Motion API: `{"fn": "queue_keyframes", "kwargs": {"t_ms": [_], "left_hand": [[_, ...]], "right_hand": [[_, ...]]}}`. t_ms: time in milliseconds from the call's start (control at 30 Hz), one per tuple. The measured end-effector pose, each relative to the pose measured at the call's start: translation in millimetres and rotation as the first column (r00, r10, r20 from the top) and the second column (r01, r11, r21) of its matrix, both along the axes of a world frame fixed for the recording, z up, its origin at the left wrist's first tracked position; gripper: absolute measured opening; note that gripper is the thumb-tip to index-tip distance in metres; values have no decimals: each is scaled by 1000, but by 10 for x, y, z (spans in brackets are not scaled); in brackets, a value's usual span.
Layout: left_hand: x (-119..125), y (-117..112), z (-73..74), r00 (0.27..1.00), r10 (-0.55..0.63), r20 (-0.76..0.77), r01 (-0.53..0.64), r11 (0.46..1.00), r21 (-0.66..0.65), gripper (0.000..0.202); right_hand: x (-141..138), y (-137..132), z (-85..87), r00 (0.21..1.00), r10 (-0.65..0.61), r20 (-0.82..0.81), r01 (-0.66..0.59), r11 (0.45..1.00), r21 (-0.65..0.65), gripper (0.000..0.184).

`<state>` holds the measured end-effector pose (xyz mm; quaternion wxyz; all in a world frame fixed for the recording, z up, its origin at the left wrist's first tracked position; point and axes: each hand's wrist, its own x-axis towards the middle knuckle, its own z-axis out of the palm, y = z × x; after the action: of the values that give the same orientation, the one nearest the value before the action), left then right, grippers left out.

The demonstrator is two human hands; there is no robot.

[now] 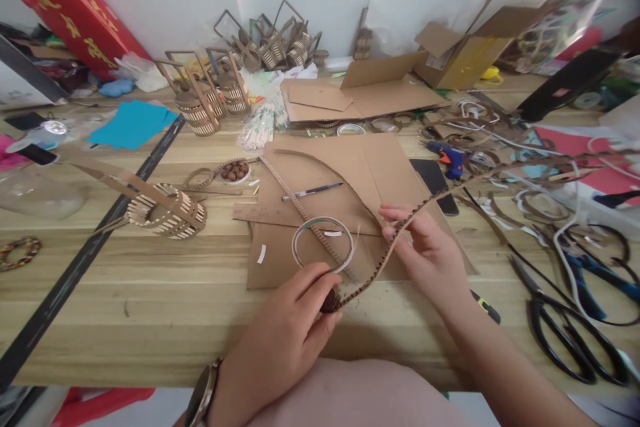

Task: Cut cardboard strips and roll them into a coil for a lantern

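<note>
My left hand point(295, 317) pinches a small dark coil point(330, 300) at the end of a long corrugated cardboard strip point(373, 273), near the table's front edge. From the coil the strip rises to the right, its ridges showing along one edge. My right hand point(425, 250) grips the same strip between thumb and fingers, and the free length runs on far to the right. Just beyond my left hand a roll of tape point(296, 240) lies flat on cardboard sheets point(280, 260). A pen point(320, 191) and a second cardboard strip point(283, 180) lie behind it.
A small bucket of cardboard and sticks point(167, 213) stands at left, with several finished ones point(200, 113) behind. To the right are black scissors point(565, 327), a blue glue gun point(453, 160), a dark phone point(435, 183) and tangled strips. Nuts fill a small bowl point(244, 180).
</note>
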<state>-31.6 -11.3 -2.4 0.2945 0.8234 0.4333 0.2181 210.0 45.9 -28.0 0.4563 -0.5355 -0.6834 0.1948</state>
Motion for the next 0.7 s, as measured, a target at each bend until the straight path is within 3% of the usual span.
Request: {"fn": "queue_keyframes", "kwargs": {"t_ms": [200, 300, 400, 567, 633, 700], "left_hand": [[2, -15, 26, 1000, -27, -8, 27, 1000, 14, 33], [-10, -30, 29, 1000, -20, -19, 20, 1000, 19, 33], [-10, -40, 27, 999, -24, -25, 25, 1000, 16, 33], [7, -41, 23, 998, -60, 1, 60, 998, 32, 33], [3, -49, 28, 997, -72, 24, 71, 997, 37, 33], [-14, -62, 34, 996, -72, 43, 71, 997, 24, 32]], "right_hand": [[-58, -22, 105, 913, 136, 383, -254, 927, 275, 20], [-58, -17, 82, 871, 57, 487, -257, 900, 353, 16], [-65, -24, 87, 851, 36, 524, -226, 925, 304, 16], [-137, -51, 102, 920, 119, 374, -182, 974, 138, 15], [-141, -31, 57, 975, 137, 176, -148, 988, 50, 11], [-95, 23, -13, 994, 55, -93, -59, 997, -45, 9]]}}
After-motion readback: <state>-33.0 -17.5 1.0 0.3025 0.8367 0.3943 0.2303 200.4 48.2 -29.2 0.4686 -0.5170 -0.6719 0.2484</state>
